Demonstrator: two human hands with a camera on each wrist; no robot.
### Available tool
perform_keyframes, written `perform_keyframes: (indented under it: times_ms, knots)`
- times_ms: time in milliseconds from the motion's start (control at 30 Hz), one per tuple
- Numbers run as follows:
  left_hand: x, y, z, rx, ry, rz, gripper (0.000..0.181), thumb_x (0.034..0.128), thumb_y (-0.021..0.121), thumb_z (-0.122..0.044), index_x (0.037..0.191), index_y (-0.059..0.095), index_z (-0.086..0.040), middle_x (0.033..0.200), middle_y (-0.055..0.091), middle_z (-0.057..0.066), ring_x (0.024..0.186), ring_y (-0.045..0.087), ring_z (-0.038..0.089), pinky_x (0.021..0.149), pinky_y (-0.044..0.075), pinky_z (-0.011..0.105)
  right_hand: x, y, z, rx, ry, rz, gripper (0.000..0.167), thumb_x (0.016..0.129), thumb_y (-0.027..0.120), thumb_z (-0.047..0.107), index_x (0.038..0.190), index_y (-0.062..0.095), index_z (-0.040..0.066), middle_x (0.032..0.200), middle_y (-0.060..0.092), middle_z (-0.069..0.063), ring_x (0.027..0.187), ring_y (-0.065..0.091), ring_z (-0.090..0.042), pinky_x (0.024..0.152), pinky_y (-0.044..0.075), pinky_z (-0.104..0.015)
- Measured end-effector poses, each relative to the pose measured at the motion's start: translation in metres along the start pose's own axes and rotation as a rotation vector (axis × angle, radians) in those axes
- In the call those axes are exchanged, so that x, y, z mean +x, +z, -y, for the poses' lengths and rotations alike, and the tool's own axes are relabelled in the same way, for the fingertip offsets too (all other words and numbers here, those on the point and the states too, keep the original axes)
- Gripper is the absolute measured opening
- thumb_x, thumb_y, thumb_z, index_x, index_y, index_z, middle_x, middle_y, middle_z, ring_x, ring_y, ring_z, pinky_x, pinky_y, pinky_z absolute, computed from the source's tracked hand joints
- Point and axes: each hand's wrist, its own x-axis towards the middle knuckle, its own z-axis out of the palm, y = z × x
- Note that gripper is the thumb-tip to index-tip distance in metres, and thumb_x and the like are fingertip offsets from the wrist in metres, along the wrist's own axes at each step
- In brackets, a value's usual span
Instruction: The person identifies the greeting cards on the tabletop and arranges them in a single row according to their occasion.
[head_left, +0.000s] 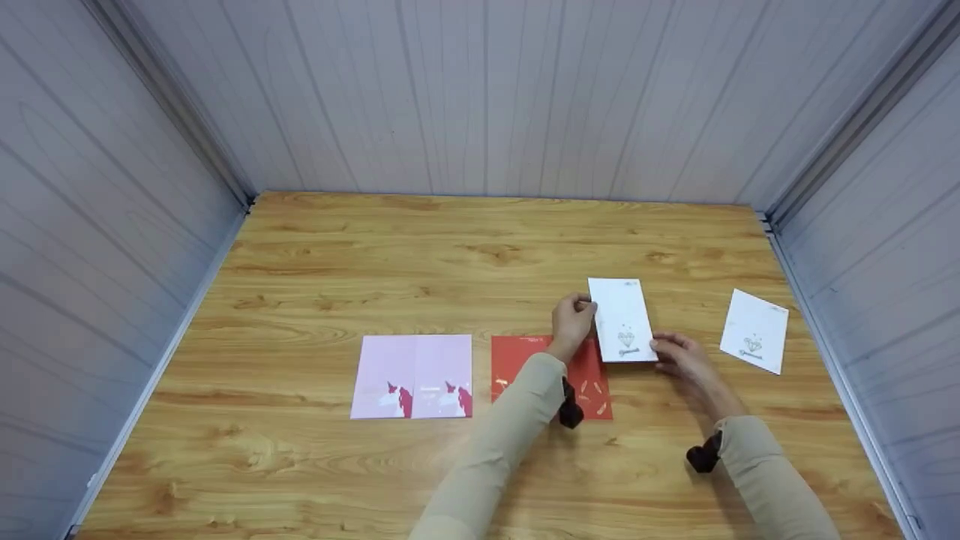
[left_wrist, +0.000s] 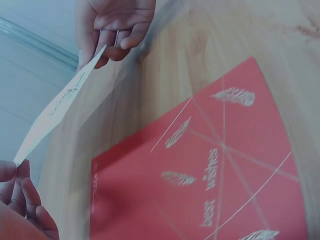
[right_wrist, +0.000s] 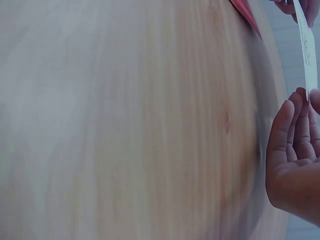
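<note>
A white card (head_left: 619,315) with a small gold heart design is held above the wooden table. My left hand (head_left: 572,322) pinches its left edge, and my right hand (head_left: 686,361) pinches it near the lower right corner. In the left wrist view the card (left_wrist: 60,107) appears nearly edge-on, spanning both hands. Below and left of it lies a red card (head_left: 517,356) with feather prints and the words "best wishes" in the left wrist view, partly hidden by my left forearm in the head view. In the right wrist view my right hand (right_wrist: 295,145) has its thumb and fingers at the card's edge.
Another white card (head_left: 754,331) with a similar heart design lies tilted at the right of the table (head_left: 450,262). Left of the red card are pink cards (head_left: 411,375) with unicorn prints, side by side. Pale panel walls (head_left: 480,97) stand at the back and both sides.
</note>
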Motion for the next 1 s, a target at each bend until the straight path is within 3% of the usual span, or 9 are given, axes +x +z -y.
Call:
perform_keyframes:
  times_ms: [367, 533, 800, 1000]
  knots:
    - [-0.015, 0.01, 0.002, -0.015, 0.026, 0.065, 0.005, 0.0803, 0.061, -0.005, 0.085, 0.063, -0.003, 0.066, 0.055, -0.003, 0.059, 0.047, 0.005, 0.054, 0.04, 0.019, -0.003, -0.008, 0.005, 0.018, 0.039, -0.053, 0.027, 0.083, 0.062, 0.015, 0.103, 0.048, 0.004, 0.085, 0.057, 0.003, 0.077, 0.055, -0.009, 0.069, 0.045, -0.024]
    - [-0.022, 0.014, 0.003, -0.027, 0.029, 0.088, 0.004, 0.08, 0.061, -0.004, 0.083, 0.063, -0.001, 0.066, 0.056, -0.002, 0.059, 0.047, 0.005, 0.054, 0.04, 0.018, -0.006, -0.012, 0.005, 0.062, 0.065, -0.052, 0.023, 0.081, 0.065, 0.016, 0.099, 0.051, 0.009, 0.085, 0.058, 0.003, 0.077, 0.056, -0.01, 0.07, 0.045, -0.026]
    - [-0.032, 0.02, 0.005, -0.034, -0.02, 0.14, 0.005, 0.0809, 0.062, -0.006, 0.084, 0.063, -0.004, 0.068, 0.055, -0.003, 0.061, 0.048, 0.006, 0.054, 0.04, 0.02, 0.003, -0.028, 0.003, 0.106, 0.061, -0.086, 0.022, 0.072, 0.073, 0.018, 0.088, 0.059, 0.015, 0.083, 0.061, 0.002, 0.076, 0.058, -0.012, 0.07, 0.046, -0.027]
    - [-0.039, 0.024, 0.008, -0.064, -0.02, 0.168, 0.004, 0.0814, 0.061, -0.005, 0.084, 0.063, -0.003, 0.065, 0.054, -0.004, 0.057, 0.045, 0.005, 0.051, 0.038, 0.019, 0.011, -0.039, -0.003, -0.028, 0.014, -0.093, 0.032, 0.072, 0.073, 0.025, 0.097, 0.056, 0.014, 0.083, 0.061, 0.003, 0.075, 0.06, -0.012, 0.066, 0.047, -0.026]
